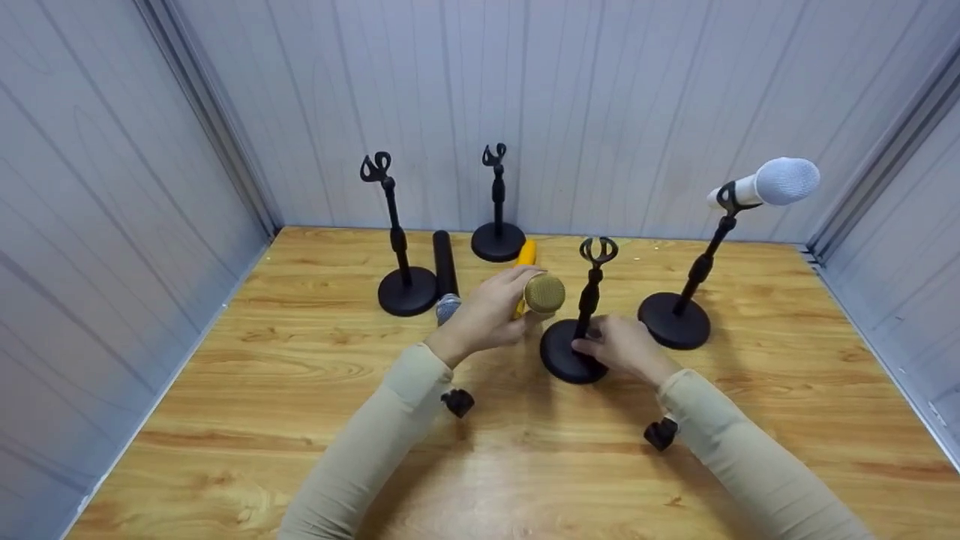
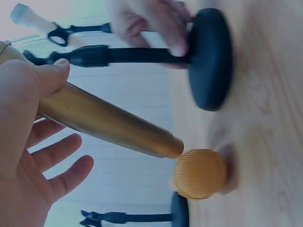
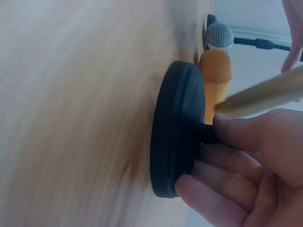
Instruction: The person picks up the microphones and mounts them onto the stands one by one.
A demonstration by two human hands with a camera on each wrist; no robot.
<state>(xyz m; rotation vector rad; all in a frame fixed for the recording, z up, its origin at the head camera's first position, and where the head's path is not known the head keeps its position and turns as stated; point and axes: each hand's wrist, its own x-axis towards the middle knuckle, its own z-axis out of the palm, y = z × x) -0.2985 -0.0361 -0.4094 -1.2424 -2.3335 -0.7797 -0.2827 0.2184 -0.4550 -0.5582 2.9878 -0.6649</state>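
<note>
Microphone point(image 2: 111, 120) in the left hand point(image 1: 487, 309) looks stiff, probably light, perhaps slick along its smooth barrel; best held mid-barrel, clear of the mesh head point(image 1: 544, 292). Gold throughout, it narrows toward the tail. The thumb pinches it near the head, other fingers loosely spread. Right of that hand, the right hand point(image 1: 628, 349) grips a black stand point(image 1: 589, 298) low on its pole; beyond the left lies an orange microphone point(image 1: 527, 253).
</note>
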